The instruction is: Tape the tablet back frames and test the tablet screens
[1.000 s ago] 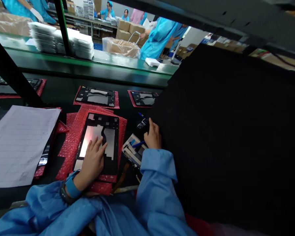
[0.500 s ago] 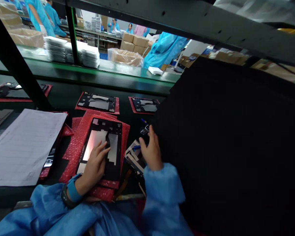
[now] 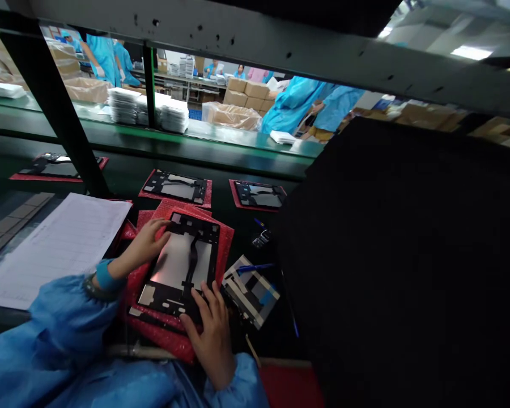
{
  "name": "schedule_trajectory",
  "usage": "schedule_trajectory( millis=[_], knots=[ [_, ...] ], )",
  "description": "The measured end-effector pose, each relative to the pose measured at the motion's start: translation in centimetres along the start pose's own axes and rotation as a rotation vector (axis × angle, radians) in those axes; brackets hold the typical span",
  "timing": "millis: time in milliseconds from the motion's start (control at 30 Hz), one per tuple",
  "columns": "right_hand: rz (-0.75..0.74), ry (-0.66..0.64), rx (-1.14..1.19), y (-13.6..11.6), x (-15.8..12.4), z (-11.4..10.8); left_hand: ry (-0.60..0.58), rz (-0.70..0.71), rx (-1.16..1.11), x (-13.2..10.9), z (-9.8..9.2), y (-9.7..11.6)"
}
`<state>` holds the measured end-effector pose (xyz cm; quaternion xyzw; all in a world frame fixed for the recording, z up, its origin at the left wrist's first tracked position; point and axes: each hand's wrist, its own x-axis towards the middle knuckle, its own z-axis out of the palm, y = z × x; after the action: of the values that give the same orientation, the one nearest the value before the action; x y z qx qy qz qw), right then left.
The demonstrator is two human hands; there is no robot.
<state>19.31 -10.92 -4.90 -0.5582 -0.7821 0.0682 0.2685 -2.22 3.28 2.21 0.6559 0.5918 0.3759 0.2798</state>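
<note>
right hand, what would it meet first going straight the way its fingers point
The right hand would meet the black frame first; its fingertips seem already at the frame's lower edge, though depth is unclear.

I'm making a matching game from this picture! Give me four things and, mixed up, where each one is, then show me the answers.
Things:
1. The person's left hand
2. The person's right hand
3. The white ruled paper sheet
4. The slim blue pen

Places:
A. Lying on a flat white-and-grey part
B. Fingers on the near edge of the black frame with a silver panel
C. Left of the red bubble wrap
D. Fingers by the black frame's far left corner

Pairs: 1-D, 2-B, 3-C, 4-A
</note>
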Motion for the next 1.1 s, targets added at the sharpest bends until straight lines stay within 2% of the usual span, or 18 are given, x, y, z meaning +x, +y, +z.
schedule_trajectory(
  millis=[100,233,433,733,1100],
  knots=[
    [0.004,-0.003,0.023,0.0,0.0,-0.2,0.030,-0.144,0.037,3.0,1.2,-2.3],
    [0.012,0.009,0.041,-0.1,-0.1,-0.3,0.012,-0.225,0.073,4.8,2.6,-3.8],
    [-0.015,0.029,0.049,0.3,-0.2,-0.1,0.012,-0.263,0.065,4.8,2.3,-3.8],
    [-0.023,0.042,0.052,0.3,-0.2,0.1,0.077,-0.214,0.091,4.4,3.0,-3.5],
    [-0.046,-0.005,0.038,0.7,-0.2,-0.4,0.042,-0.421,-0.221,5.5,2.7,-3.9]
  ],
)
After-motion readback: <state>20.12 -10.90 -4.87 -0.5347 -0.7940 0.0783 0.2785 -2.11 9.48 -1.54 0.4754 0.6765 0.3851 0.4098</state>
